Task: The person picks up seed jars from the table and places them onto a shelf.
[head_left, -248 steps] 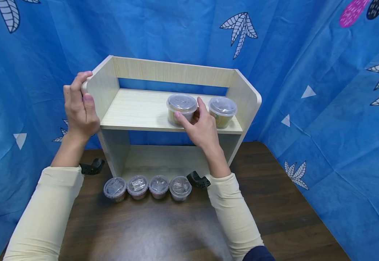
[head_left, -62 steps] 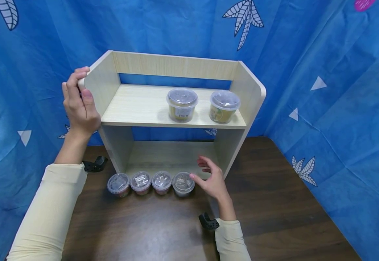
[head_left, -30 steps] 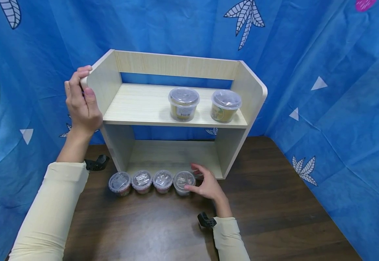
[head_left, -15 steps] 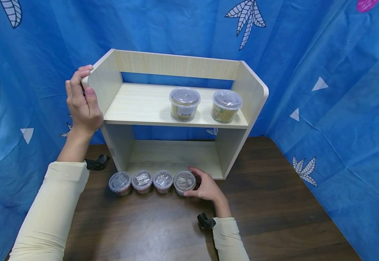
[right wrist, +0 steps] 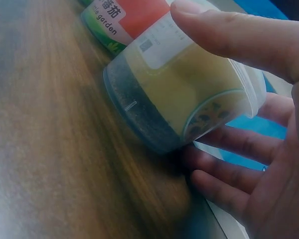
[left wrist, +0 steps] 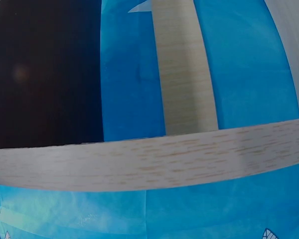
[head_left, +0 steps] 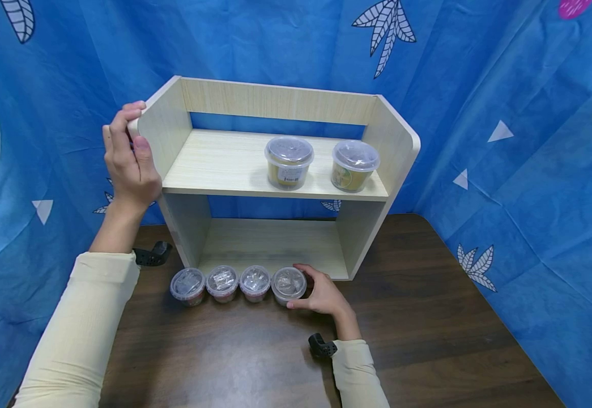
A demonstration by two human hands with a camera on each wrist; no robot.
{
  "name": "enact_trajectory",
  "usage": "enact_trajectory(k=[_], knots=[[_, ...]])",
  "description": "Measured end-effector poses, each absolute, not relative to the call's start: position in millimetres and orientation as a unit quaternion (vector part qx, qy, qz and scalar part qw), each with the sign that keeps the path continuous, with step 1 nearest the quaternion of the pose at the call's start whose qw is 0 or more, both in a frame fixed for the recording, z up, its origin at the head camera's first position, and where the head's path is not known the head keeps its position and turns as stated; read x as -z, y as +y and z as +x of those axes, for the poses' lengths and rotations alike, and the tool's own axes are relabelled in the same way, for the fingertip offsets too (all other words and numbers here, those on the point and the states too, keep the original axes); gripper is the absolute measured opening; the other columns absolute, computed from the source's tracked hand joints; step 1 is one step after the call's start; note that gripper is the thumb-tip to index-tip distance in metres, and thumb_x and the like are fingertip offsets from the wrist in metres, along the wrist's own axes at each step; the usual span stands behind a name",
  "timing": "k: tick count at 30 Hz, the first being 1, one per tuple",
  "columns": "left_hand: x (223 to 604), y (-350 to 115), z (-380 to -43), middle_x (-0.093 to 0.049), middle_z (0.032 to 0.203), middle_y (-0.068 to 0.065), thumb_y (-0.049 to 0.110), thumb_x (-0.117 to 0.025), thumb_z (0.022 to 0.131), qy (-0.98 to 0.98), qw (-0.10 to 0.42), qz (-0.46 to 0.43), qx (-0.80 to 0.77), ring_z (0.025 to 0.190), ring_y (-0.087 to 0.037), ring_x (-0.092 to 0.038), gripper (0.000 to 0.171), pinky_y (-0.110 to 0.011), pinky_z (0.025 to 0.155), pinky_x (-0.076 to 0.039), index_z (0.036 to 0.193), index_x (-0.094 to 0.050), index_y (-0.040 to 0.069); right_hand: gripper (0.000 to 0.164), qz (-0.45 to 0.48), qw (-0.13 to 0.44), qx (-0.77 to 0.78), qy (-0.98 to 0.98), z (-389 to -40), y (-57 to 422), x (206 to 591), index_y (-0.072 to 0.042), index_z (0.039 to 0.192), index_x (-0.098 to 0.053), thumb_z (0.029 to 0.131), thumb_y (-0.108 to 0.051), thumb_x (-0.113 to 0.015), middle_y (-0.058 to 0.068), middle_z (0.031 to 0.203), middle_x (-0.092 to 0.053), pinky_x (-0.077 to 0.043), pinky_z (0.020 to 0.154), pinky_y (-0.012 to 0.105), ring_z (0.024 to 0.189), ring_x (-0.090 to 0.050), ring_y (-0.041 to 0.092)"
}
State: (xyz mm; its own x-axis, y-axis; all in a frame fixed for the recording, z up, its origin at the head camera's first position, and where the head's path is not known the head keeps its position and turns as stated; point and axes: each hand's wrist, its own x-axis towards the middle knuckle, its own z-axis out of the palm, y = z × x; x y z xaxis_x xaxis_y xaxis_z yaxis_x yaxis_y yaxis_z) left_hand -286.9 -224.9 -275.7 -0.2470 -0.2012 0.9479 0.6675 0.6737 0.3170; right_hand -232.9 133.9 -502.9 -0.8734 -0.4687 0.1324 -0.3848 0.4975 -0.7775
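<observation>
My left hand (head_left: pixel 130 156) grips the upper front edge of the left side panel of a pale wooden shelf (head_left: pixel 275 192). In the left wrist view only shelf boards (left wrist: pixel 139 167) and cloth show, and the hand is out of sight. My right hand (head_left: pixel 323 292) holds the rightmost lidded plastic cup (head_left: pixel 289 281) in a row on the table, thumb at the near side and fingers at the far side. Close up in the right wrist view, this clear cup (right wrist: pixel 189 69) has a white label and yellowish contents above a dark base. It stands on the wood.
Several lidded cups make up the row, among them a left-end cup (head_left: pixel 187 284); a red-labelled one (right wrist: pixel 129 20) sits beside the held cup. Two larger tubs, a left tub (head_left: pixel 289 164) and a right tub (head_left: pixel 354 165), stand on the upper board. Blue cloth (head_left: pixel 479 113) hangs behind the brown table (head_left: pixel 428 328).
My right hand has let go of the left tub on the upper board, come down to the table and closed around the rightmost cup. My left hand stays on the panel.
</observation>
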Motion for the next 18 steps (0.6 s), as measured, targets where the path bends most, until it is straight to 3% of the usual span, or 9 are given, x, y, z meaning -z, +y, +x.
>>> enact_trajectory(k=[18], knots=[[275.7, -225.5, -288.5, -0.058, 0.136, -0.003, 0.028, -0.039, 0.095, -0.693, 0.594, -0.176, 0.370, 0.115, -0.027, -0.052, 0.041, -0.034, 0.088, -0.037, 0.124, -0.052, 0.001, 0.087, -0.241, 0.051, 0.434, 0.867, -232.1, 133.9, 500.7, -0.007, 0.140, -0.051, 0.067, -0.032, -0.091, 0.006, 0.128, -0.062, -0.046, 0.097, 0.042, 0.113, -0.060, 0.020]])
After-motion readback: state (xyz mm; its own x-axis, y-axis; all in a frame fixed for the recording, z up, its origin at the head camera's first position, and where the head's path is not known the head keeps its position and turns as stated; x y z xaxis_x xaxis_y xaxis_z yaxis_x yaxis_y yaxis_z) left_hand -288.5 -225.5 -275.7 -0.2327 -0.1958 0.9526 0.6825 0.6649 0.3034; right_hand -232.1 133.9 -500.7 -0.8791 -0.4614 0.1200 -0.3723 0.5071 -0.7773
